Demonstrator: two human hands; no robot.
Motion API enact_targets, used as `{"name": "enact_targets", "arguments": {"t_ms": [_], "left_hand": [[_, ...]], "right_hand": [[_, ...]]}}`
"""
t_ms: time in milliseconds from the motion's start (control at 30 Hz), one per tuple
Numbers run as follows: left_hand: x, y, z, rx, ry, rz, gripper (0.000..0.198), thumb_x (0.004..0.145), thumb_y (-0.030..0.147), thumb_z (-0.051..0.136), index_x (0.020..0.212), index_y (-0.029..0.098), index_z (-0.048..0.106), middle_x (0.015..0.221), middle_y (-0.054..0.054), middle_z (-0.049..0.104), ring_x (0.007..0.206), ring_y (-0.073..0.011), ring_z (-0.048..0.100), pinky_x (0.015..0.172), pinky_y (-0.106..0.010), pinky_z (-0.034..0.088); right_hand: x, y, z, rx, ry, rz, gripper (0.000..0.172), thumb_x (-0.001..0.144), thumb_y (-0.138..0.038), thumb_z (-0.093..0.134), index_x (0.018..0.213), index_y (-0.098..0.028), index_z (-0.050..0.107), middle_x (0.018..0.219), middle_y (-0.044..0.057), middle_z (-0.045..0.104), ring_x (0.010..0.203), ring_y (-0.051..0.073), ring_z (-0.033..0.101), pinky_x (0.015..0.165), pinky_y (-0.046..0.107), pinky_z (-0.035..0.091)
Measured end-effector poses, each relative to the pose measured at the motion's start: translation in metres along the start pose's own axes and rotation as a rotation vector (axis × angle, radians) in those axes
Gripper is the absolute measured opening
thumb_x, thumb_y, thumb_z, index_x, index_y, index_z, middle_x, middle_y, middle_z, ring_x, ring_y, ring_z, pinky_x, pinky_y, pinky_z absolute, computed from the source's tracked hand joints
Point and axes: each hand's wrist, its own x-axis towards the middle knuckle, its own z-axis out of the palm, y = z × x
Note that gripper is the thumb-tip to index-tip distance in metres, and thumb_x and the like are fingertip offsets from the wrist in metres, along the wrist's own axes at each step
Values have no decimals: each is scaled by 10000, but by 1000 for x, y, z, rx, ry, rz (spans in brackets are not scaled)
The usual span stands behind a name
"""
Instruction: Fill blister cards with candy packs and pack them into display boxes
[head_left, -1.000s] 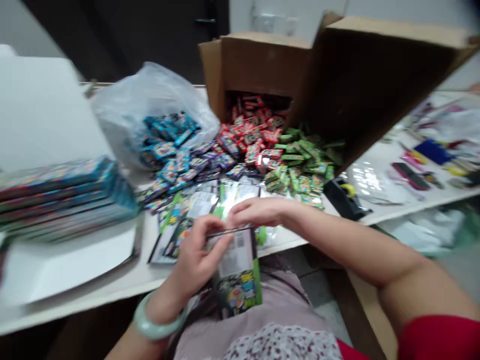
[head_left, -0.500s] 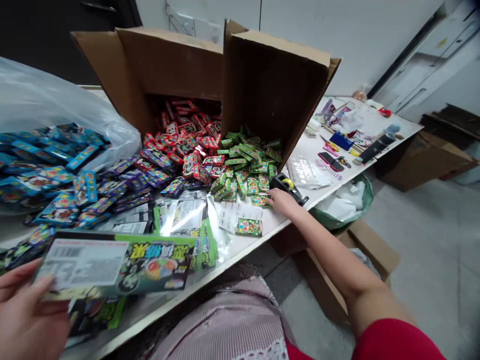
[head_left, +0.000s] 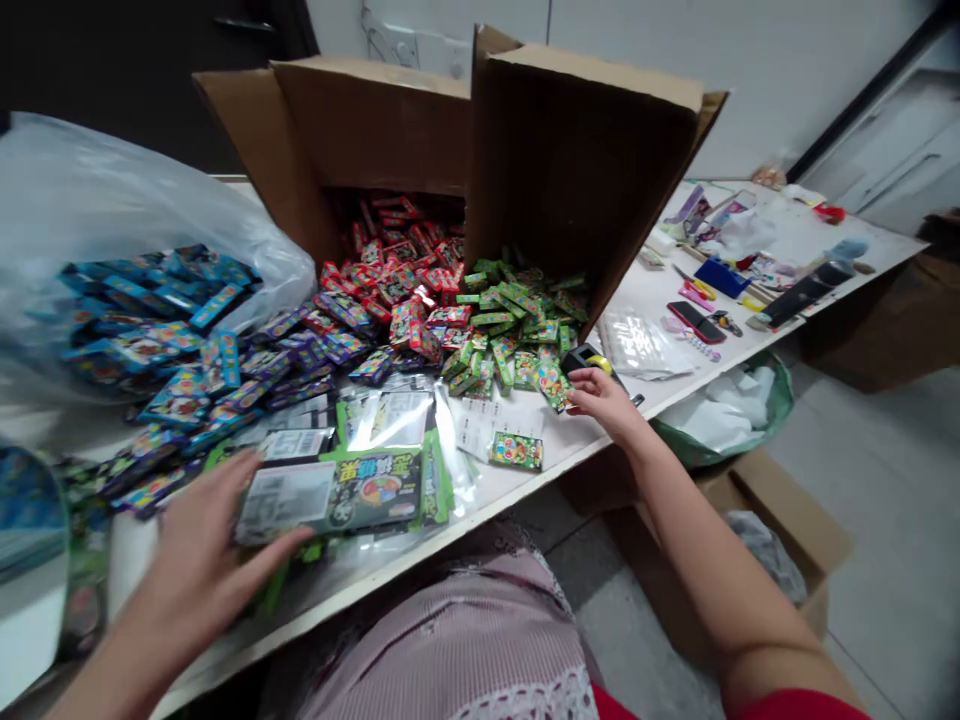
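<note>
My left hand (head_left: 206, 545), slightly blurred, is open with thumb and fingers spread around the left end of a black-and-green printed packet (head_left: 375, 490). That packet lies on top of clear plastic bags (head_left: 390, 410) with green-and-black inserts. My right hand (head_left: 609, 400) pinches a small green candy box (head_left: 553, 385), which is tilted at the edge of the green box heap (head_left: 517, 310). Just behind those fingers is a black tape dispenser (head_left: 581, 358) with a yellow part. Another green box (head_left: 516, 450) lies flat near the front edge, beside a white printed sheet (head_left: 480, 425).
Large cardboard boxes (head_left: 585, 150) stand open behind the red boxes (head_left: 405, 260). Purple boxes (head_left: 289, 355) and a plastic bag (head_left: 150, 190) of blue boxes are left. A phone (head_left: 697, 322) and plastic sleeves (head_left: 641, 340) lie right; a green-rimmed bag (head_left: 739, 405) is below.
My left hand has moved right and away from me, bringing the packet onto the clear bags, and its fingers have spread. My right hand has lifted a green box from the heap's edge.
</note>
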Motion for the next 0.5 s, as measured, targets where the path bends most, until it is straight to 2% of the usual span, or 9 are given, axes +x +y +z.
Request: {"name": "enact_targets", "arguments": {"t_ms": [67,133,167,233,300,367,433,500], "left_hand": [[13,27,3,81,-147,171,839,729,489,702,1435,287,295,1500,-125,375,1393,-414,285,1101,-622,260],[24,45,9,109,-268,200,946,648,458,764,1449,254,302,1524,-154,334,1418,-440,211,1097,-634,251],[28,50,11,115,-327,194,946,653,424,763,1456,246,295,1522,-158,336,1425,-432,195,1103,-633,237],[31,56,8,121,-381,197,903,676,376,742,1451,223,305,1453,-171,419,1398,-409,274,1116,-636,196],[29,56,-2,110,-344,189,899,686,381,731,1451,202,293,1386,-176,452,1340,-379,366,1120,-606,221],[21,53,-15,82,-242,158,916,687,405,730,1453,201,271,1361,-167,430,1292,-353,410,1101,-547,306],[9,46,-27,58,-142,106,898,697,409,721,1448,223,266,1352,-145,410,1271,-339,421,1074,-504,366],[-3,39,-33,50,-90,49,874,710,393,709,1446,246,261,1346,-126,402,1263,-337,426,1064,-500,382]], "right_hand": [[-11,-21,17,186,-155,-41,376,775,-343,607,1112,-200,521,880,10,597,771,138,610,692,293,521],[-19,-41,42,334,-292,-79,382,727,-332,662,1069,-191,565,797,-16,567,741,127,584,701,284,501],[-21,-49,57,377,-324,-91,375,707,-327,679,1040,-185,577,768,-26,548,723,122,568,694,277,490],[-21,-62,89,411,-305,-95,383,675,-330,695,1003,-183,562,762,-35,528,692,113,548,656,262,474],[-18,-66,120,439,-270,-60,412,653,-345,704,985,-193,511,789,-38,514,662,110,546,615,260,474],[-16,-65,141,413,-295,-23,418,663,-363,697,971,-202,464,814,-35,505,638,113,556,601,279,491],[-16,-62,150,272,-356,-60,412,704,-386,679,996,-200,455,864,-9,531,652,133,578,636,327,517],[-16,-62,147,26,-351,-217,428,746,-410,672,1056,-184,481,960,51,575,763,182,609,735,394,522]]}}
